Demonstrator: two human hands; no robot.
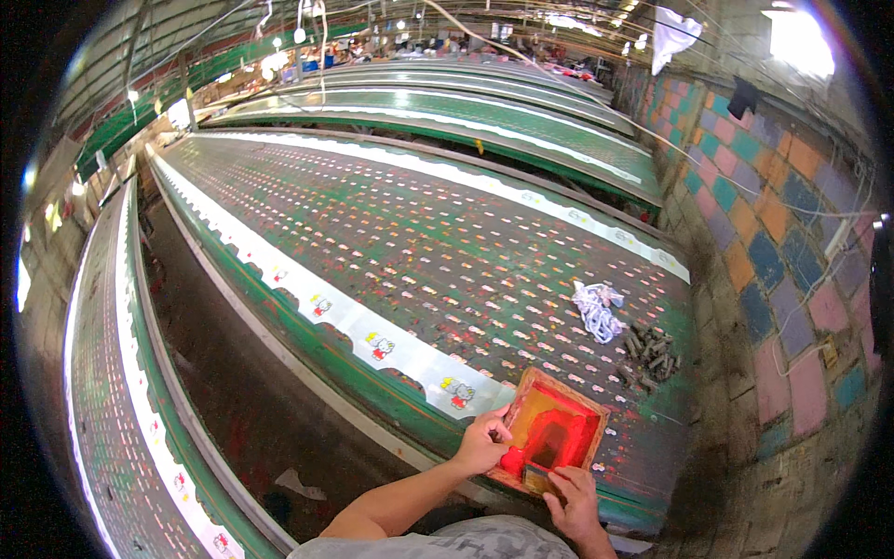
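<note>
A small wooden screen-printing frame [570, 389] lies tilted at the near edge of the long printing table [643, 484]. Wet red ink [551, 430] is spread over its mesh, with a darker patch in the middle. My left hand [484, 442] grips the frame's left side, fingers bent over the rim. At its near right corner is my right hand [575, 503], its fingers curled at a small squeegee block [536, 478] inside the frame. That hand partly hides the block. A white fabric strip [414, 361] printed with red-and-grey cartoon figures runs along the near edge, leading up to the frame.
A crumpled white-and-lilac cloth [598, 310] and a heap of dark short pieces [649, 358] lie on the table beyond the frame. A patchwork-coloured block wall [778, 252] stands close on the right. Another long table [98, 345] runs along the left, across an aisle [223, 326].
</note>
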